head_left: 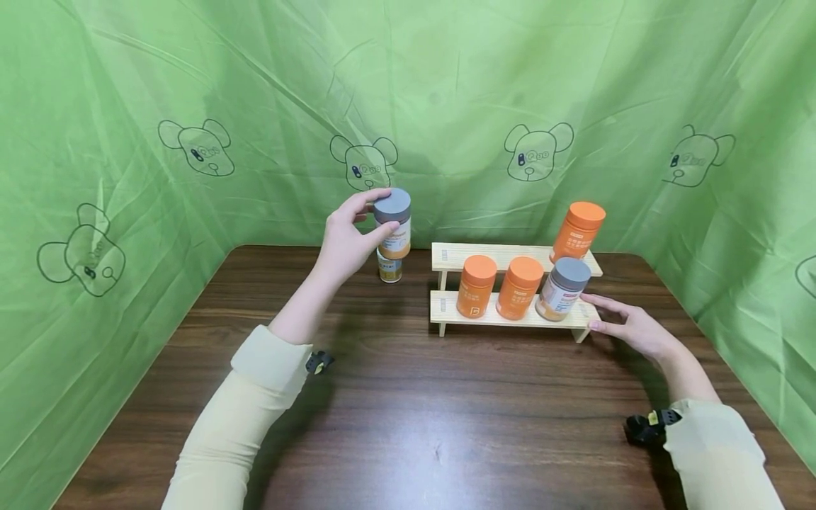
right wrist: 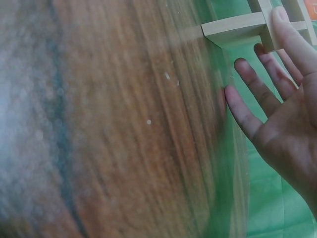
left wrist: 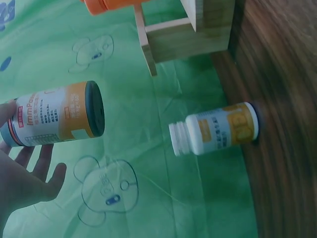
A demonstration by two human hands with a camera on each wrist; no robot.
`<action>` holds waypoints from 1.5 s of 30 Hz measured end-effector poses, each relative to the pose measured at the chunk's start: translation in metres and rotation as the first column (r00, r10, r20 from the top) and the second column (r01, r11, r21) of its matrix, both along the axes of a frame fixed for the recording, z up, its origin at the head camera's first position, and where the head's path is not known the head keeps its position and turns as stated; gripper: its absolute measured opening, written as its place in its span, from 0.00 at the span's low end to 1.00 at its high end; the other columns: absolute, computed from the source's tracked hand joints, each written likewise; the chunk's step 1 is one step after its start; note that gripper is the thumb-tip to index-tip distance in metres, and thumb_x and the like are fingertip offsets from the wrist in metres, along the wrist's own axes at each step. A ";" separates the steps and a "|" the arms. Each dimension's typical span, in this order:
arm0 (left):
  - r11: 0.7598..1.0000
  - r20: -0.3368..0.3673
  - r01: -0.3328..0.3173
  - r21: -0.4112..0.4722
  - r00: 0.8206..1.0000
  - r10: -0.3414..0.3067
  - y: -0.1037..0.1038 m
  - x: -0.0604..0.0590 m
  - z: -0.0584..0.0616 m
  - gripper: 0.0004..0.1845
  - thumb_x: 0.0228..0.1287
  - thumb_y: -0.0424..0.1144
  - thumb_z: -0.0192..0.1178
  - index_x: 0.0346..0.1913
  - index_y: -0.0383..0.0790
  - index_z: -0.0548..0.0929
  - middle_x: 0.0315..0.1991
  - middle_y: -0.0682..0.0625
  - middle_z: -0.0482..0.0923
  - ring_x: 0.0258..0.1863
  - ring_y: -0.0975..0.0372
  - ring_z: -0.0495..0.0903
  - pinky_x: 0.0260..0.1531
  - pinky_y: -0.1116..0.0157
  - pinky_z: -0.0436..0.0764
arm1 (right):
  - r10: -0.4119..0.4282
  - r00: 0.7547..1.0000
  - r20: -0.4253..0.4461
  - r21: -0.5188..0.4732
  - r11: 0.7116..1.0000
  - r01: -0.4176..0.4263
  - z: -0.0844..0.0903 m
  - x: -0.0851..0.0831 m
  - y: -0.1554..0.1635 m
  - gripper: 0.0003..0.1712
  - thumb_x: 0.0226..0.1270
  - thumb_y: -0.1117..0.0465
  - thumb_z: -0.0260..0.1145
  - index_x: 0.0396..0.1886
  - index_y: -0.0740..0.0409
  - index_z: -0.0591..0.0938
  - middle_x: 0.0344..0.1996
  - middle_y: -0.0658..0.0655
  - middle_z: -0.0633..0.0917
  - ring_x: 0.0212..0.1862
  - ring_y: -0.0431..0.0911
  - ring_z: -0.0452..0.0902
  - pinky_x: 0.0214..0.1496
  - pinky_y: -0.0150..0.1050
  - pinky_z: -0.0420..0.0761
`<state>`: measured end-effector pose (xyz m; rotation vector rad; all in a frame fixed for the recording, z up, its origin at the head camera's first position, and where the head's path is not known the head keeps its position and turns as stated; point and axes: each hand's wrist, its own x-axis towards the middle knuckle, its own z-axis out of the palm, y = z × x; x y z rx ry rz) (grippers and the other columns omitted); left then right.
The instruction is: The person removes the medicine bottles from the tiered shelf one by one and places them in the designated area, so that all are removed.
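**Lifting a grey-capped bottle clear of the worktop**

Spreading behind and to both sides of the hands is a green cloth backdrop (head_left: 446, 85) printed with bear outlines. Beneath both hands lies the dark wooden worktop (head_left: 414, 411).

Between the two hands, nearer the right one, stands a two-step wooden rack (head_left: 503, 317). Its upper step carries one orange-capped bottle (head_left: 576, 231), up and beyond the right hand. Its lower step carries two more orange bottles (head_left: 476, 286) (head_left: 519, 287) and a grey-capped bottle on the rack (head_left: 562, 289), which tilts and stands just beside the right hand's fingertips.

The left hand (head_left: 347, 237) is raised above the far side of the worktop. Its fingers and thumb curl round the cap end of the held grey-capped bottle (head_left: 394, 223), which has a white and orange label. In the left wrist view this bottle (left wrist: 57, 115) is in the air, apart from the worktop.

The right hand (head_left: 627, 326) rests at the right end of the rack's lower step, with its fingers straight and spread. Its fingertips (right wrist: 282, 15) touch the wood, and it holds nothing.

Directly under the left hand's bottle stands a small white bottle (head_left: 389, 268) with a yellow label. The left wrist view shows it (left wrist: 215, 129) uncapped, its threaded neck bare.
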<state>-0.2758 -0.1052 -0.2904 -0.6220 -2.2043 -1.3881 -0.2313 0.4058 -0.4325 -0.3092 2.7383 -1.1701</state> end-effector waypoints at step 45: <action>0.963 0.057 -0.234 0.134 0.972 0.229 -0.077 -0.061 -0.096 0.26 0.51 0.37 0.72 0.56 0.46 0.80 0.54 0.46 0.79 0.49 0.56 0.75 0.49 0.51 0.73 | -0.002 1.000 -0.008 -0.043 0.999 0.001 -0.004 -0.003 0.003 0.36 0.65 0.52 0.64 0.71 0.46 0.64 0.70 0.64 0.62 0.69 0.62 0.52 0.63 0.65 0.57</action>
